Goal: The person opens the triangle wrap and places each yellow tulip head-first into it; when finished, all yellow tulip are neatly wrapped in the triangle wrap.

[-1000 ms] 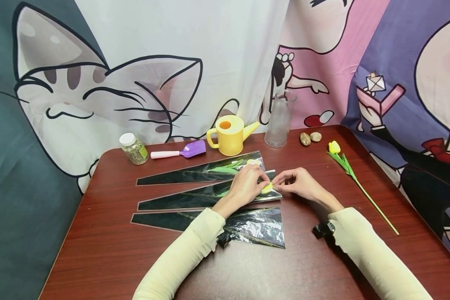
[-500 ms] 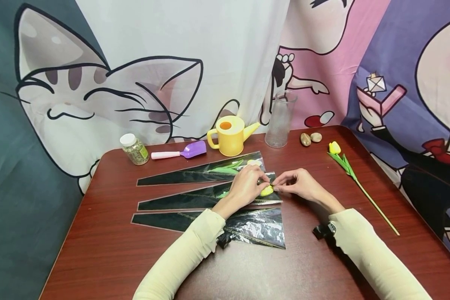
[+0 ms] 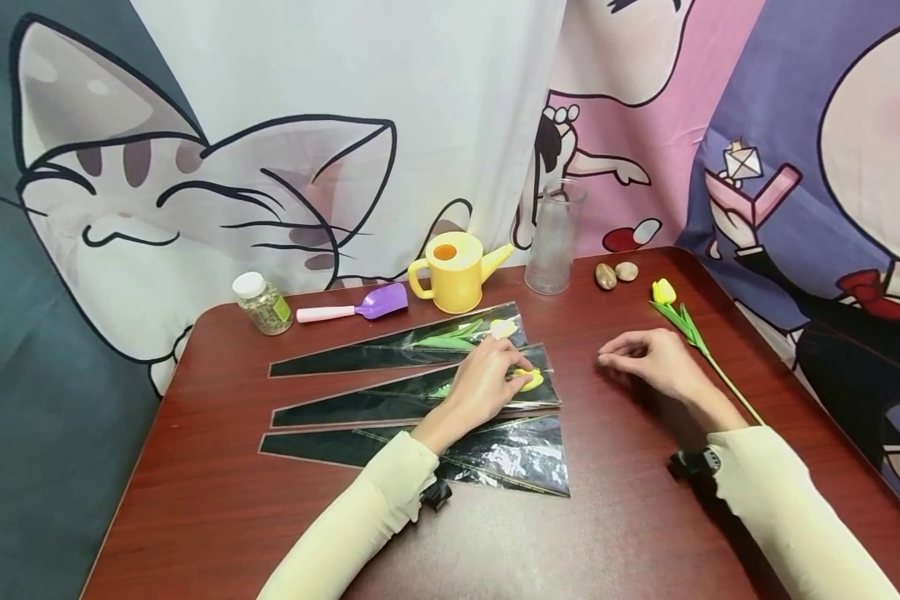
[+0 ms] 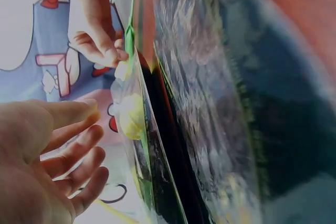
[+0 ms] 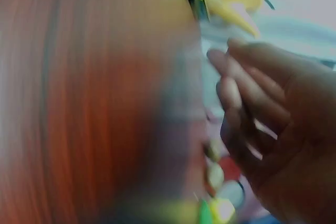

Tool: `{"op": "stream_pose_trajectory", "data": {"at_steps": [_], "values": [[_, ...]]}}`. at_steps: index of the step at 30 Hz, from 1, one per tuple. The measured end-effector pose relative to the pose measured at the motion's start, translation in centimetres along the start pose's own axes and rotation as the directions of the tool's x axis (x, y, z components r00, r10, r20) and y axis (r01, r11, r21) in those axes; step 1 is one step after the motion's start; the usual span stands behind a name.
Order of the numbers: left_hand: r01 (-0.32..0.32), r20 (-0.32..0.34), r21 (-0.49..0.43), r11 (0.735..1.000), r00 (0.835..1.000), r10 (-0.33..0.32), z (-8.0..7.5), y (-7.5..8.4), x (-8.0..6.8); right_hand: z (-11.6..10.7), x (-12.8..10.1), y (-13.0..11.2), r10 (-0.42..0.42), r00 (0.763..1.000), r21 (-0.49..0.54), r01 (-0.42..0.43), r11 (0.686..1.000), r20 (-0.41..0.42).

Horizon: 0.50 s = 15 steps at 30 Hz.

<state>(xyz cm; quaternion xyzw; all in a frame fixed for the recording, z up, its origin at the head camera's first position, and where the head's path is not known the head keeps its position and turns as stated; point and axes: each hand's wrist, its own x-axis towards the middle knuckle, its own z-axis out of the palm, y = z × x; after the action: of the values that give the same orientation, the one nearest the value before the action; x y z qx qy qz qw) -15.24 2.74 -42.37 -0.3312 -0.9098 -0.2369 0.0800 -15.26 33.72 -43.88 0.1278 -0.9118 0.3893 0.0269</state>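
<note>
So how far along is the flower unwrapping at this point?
One yellow tulip lies bare on the table. The left hand rests on the middle sleeve, bloom inside; the right hand is empty. The far sleeve holds a flower; the near sleeve looks empty.

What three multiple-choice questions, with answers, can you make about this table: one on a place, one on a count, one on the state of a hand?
1. Where does the loose tulip lie?
A. right of the right hand
B. inside the glass vase
C. beside the jar

2. How many stones lie by the vase?
A. one
B. two
C. four

3. What does the left hand do?
A. lifts the watering can
B. rests on the middle sleeve
C. grips the purple scoop

Answers: 1 A, it lies at the table's right edge; 2 B, a pair shows; 3 B, the fingers lie over the sleeve.
</note>
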Motion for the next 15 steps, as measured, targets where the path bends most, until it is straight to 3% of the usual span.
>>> {"op": "stream_pose_trajectory", "data": {"at_steps": [3, 8, 11, 15], "values": [[-0.013, 0.005, 0.01, 1.0, 1.0, 0.013, -0.4, 0.2, -1.1, -2.3, -0.9, 0.6, 0.005, 0.988, -0.175, -0.032, 0.984, -0.155], [-0.046, 0.056, -0.006, 0.999, 0.997, 0.046, -0.6, 0.9, -2.6, -5.8, -2.9, 1.9, 0.098, 0.921, -0.327, -0.231, 0.916, -0.376], [-0.096, 0.129, -0.026, 0.995, 0.987, 0.099, -0.3, 1.5, -3.3, -7.1, -4.3, 2.9, 0.176, 0.891, -0.339, -0.333, 0.88, -0.419], [-0.155, 0.229, -0.031, 0.987, 0.96, 0.158, 0.4, 2.2, -4.2, -7.5, -5.7, 3.8, 0.244, 0.876, -0.34, -0.398, 0.852, -0.416]]}}
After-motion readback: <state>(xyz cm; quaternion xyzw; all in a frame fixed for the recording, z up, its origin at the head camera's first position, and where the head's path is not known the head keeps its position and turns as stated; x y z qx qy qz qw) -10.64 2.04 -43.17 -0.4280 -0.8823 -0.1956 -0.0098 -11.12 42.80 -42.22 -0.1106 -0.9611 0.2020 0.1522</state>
